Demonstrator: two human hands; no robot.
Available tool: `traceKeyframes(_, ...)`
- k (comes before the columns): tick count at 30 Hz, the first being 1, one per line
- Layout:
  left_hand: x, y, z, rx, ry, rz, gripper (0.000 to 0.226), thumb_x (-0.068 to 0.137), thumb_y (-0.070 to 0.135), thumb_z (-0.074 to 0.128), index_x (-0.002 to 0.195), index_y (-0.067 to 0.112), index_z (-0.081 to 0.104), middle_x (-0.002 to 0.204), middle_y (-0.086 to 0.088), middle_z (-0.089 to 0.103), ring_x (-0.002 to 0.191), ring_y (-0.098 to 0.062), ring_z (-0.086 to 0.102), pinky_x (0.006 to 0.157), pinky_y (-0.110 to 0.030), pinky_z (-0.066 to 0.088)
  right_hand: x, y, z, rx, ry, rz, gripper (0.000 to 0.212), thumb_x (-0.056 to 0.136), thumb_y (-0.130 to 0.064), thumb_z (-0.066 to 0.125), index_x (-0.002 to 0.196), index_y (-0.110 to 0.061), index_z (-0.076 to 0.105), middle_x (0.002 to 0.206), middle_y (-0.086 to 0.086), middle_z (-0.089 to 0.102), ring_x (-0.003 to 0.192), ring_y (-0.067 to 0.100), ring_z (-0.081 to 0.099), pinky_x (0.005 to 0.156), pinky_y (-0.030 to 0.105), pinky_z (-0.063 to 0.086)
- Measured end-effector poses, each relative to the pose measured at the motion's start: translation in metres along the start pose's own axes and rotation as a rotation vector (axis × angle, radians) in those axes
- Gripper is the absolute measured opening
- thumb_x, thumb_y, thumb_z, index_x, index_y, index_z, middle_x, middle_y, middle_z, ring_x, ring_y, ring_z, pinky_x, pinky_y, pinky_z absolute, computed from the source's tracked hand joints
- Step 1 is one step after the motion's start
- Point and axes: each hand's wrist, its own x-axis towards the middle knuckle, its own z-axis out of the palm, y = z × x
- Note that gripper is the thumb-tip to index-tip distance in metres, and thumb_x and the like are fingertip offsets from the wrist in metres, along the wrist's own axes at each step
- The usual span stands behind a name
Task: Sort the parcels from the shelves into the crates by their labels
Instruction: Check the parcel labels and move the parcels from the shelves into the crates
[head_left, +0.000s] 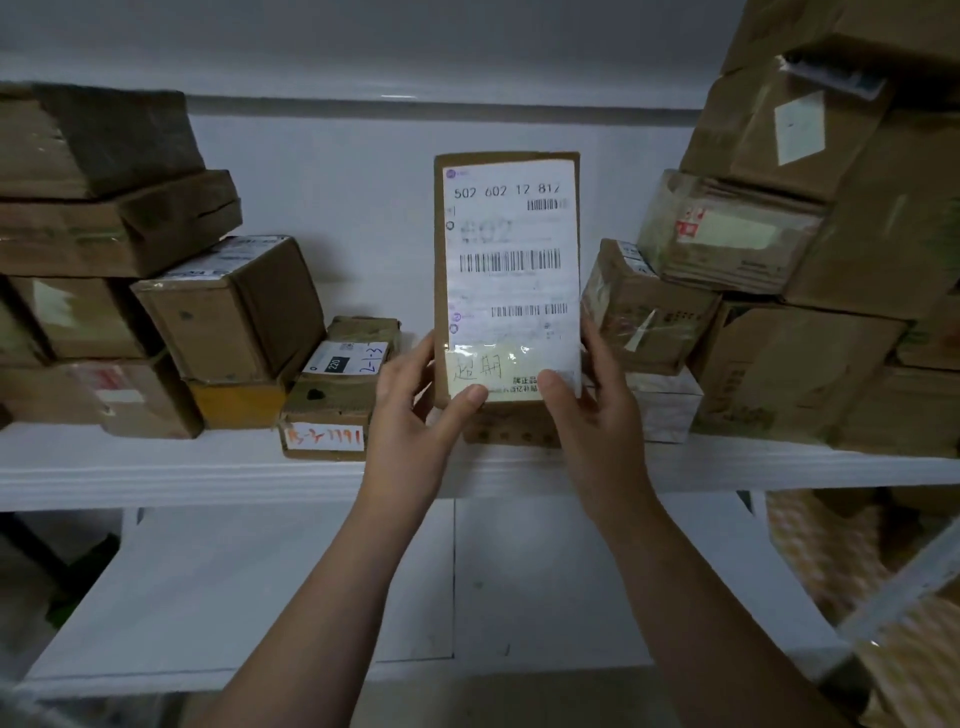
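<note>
White shelf (156, 475) runs across the whole view, with a lower shelf board (260, 587) under it. Right stack (810, 332) of brown cardboard boxes stands on the shelf and climbs to the top corner. Some of its boxes are tilted, and several have clear tape and pale stickers. Left stack (104, 234) of brown boxes is on the same shelf, shorter, dim at the top. There's a gap between the two stacks with white wall behind it. Yellowish padded mailers (831, 561) sit low on the right under the shelf, blurred.

I hold the parcel (506, 275) upright in that gap, above the shelf and apart from both stacks, front facing me. It's a flat brown cardboard pack, taller than wide. Its white label (511, 249) covers nearly all the front. Digits across the top start 502 602 12, barcodes sit lower down, and there are handwritten characters on a taped strip at the bottom. Small print is unreadable.

Box with a 220 sticker (337, 384) sits at the inner end of the left stack, just beside my left hand. Low brown box (511, 428) stands on the shelf behind the parcel's bottom edge, mostly hidden.

Left hand (415, 410) grips the parcel's lower left edge, with the thumb (470, 397) flat on the taped strip and the fingers behind, out of sight. Right hand (592, 410) grips the lower right edge, thumb (553, 382) on the label's bottom corner, fingers along the side. Both hands are closed round the parcel.
</note>
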Motion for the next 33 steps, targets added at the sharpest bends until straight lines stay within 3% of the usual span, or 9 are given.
traceKeyframes(4, -0.007, 0.011, -0.009, -0.204, -0.038, 0.041, 0.041, 0.087, 0.031, 0.055, 0.128, 0.029, 0.054, 0.123, 0.01, 0.063, 0.116, -0.009, 0.058, 0.09, -0.022, 0.051, -0.009, -0.004, -0.004, 0.121, -0.01, 0.013, 0.053, 0.096, -0.014, 0.05, 0.146, -0.018, 0.035, 0.142, -0.01, 0.048, 0.129, 0.0, 0.045, 0.097, 0.015, 0.042)
traceKeyframes(7, -0.008, 0.015, -0.011, -0.243, -0.039, 0.037, 0.042, 0.087, 0.032, 0.053, 0.129, 0.028, 0.053, 0.12, 0.009, 0.066, 0.113, -0.011, 0.06, 0.085, -0.02, 0.051, -0.014, -0.004, -0.006, 0.163, 0.038, 0.037, 0.043, 0.096, -0.025, 0.047, 0.139, -0.029, 0.043, 0.143, -0.011, 0.048, 0.133, 0.004, 0.041, 0.109, 0.028, 0.038)
traceKeyframes(9, -0.01, 0.016, -0.012, -0.255, -0.05, 0.039, 0.04, 0.088, 0.029, 0.052, 0.128, 0.028, 0.053, 0.121, 0.006, 0.065, 0.114, -0.013, 0.06, 0.088, -0.023, 0.052, -0.017, -0.004, -0.007, 0.175, 0.061, 0.033, 0.039, 0.093, -0.03, 0.048, 0.132, -0.035, 0.046, 0.14, -0.015, 0.049, 0.133, 0.004, 0.041, 0.11, 0.03, 0.036)
traceKeyframes(12, -0.015, 0.017, -0.014, -0.292, -0.047, 0.04, 0.036, 0.09, 0.023, 0.053, 0.125, 0.027, 0.055, 0.122, 0.001, 0.065, 0.116, -0.018, 0.06, 0.091, -0.029, 0.051, -0.018, -0.003, -0.007, 0.165, 0.058, 0.0, 0.035, 0.096, -0.027, 0.049, 0.13, -0.037, 0.049, 0.135, -0.023, 0.052, 0.132, 0.0, 0.042, 0.105, 0.018, 0.037)
traceKeyframes(17, -0.022, 0.017, -0.018, -0.339, -0.035, 0.03, 0.037, 0.088, 0.018, 0.055, 0.125, 0.021, 0.055, 0.124, -0.002, 0.064, 0.117, -0.02, 0.059, 0.092, -0.03, 0.052, -0.022, -0.008, -0.002, 0.161, 0.052, -0.029, 0.037, 0.097, -0.02, 0.044, 0.132, -0.033, 0.048, 0.132, -0.026, 0.054, 0.13, -0.001, 0.043, 0.1, 0.013, 0.038)
traceKeyframes(23, -0.026, 0.019, -0.031, -0.346, -0.079, 0.012, 0.038, 0.089, 0.022, 0.055, 0.127, 0.027, 0.052, 0.123, 0.003, 0.064, 0.12, -0.016, 0.056, 0.085, -0.023, 0.052, -0.031, -0.021, 0.008, 0.187, 0.065, -0.046, 0.04, 0.094, -0.009, 0.04, 0.134, -0.007, 0.046, 0.127, -0.015, 0.061, 0.121, 0.004, 0.054, 0.092, 0.017, 0.046)
traceKeyframes(28, -0.03, 0.022, -0.044, -0.226, -0.14, -0.04, 0.04, 0.09, 0.042, 0.053, 0.129, 0.046, 0.047, 0.135, 0.001, 0.052, 0.122, -0.016, 0.052, 0.079, -0.02, 0.052, -0.047, -0.03, 0.019, 0.149, 0.132, 0.024, 0.039, 0.087, -0.011, 0.042, 0.124, -0.014, 0.052, 0.11, -0.021, 0.066, 0.109, 0.004, 0.06, 0.081, 0.02, 0.051)
traceKeyframes(33, -0.042, 0.026, -0.062, -0.222, -0.235, -0.028, 0.036, 0.094, 0.021, 0.054, 0.12, 0.044, 0.047, 0.129, 0.01, 0.056, 0.119, -0.012, 0.053, 0.08, -0.025, 0.055, -0.075, -0.047, 0.032, 0.057, 0.23, 0.078, 0.024, 0.091, -0.034, 0.048, 0.114, -0.029, 0.052, 0.102, -0.023, 0.066, 0.094, -0.003, 0.063, 0.069, 0.016, 0.051)
